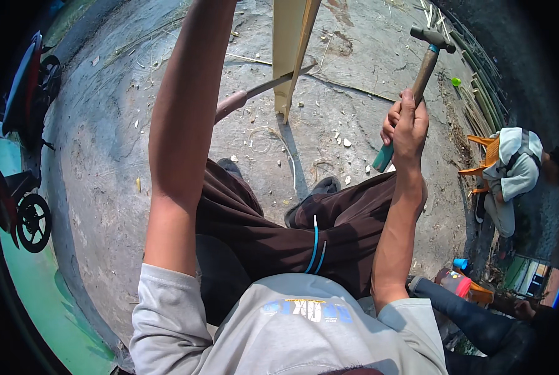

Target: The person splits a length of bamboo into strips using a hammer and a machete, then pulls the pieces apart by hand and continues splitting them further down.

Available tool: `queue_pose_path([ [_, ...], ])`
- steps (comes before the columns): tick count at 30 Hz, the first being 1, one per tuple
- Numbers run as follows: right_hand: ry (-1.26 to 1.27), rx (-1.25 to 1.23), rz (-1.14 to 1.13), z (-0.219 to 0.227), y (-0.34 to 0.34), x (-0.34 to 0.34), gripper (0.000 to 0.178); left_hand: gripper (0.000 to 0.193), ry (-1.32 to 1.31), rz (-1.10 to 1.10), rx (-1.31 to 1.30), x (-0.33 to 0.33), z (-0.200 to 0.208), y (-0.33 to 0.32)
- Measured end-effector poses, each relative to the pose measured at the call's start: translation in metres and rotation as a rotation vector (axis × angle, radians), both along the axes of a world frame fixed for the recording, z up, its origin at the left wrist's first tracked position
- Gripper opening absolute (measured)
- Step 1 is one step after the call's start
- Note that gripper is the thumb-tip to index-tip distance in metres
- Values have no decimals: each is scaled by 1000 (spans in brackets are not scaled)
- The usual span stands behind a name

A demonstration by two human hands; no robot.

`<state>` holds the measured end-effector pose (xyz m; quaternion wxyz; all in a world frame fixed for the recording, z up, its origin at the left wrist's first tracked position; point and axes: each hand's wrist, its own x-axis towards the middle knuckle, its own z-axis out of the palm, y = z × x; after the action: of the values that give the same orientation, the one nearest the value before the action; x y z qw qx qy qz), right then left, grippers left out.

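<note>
My right hand (pixel 407 128) is closed around the wooden handle of a hammer (pixel 427 62), its metal head up and the teal butt of the handle below my fist. My left forearm (pixel 189 106) reaches up past the top edge, so the left hand is out of the picture. Beside that arm a pale split bamboo piece (pixel 286 53) stands with its lower end near the ground; its upper end is cut off. A knife (pixel 261 87) with a pinkish handle crosses the bamboo, its tip showing on the right. My forearm partly hides the handle.
Chips and strips lie on the concrete ground (pixel 98 144). Bamboo poles (pixel 485 100) line the right side. A person (pixel 520 159) sits by an orange chair (pixel 479 156); another person's leg (pixel 460 306) shows lower right. Motorbikes (pixel 33 212) stand at the left.
</note>
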<state>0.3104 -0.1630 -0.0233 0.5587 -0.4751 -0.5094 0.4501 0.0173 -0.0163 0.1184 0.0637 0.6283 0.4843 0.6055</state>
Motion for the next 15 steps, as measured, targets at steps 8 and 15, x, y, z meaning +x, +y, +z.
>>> queue_pose_path([
  [8, -507, -244, 156, -52, -40, 7, 37, 56, 111, 83, -60, 19, 9, -13],
  [15, -376, 86, 197, 25, -21, -48, 31, 57, 88, 74, -23, 11, 2, -14],
])
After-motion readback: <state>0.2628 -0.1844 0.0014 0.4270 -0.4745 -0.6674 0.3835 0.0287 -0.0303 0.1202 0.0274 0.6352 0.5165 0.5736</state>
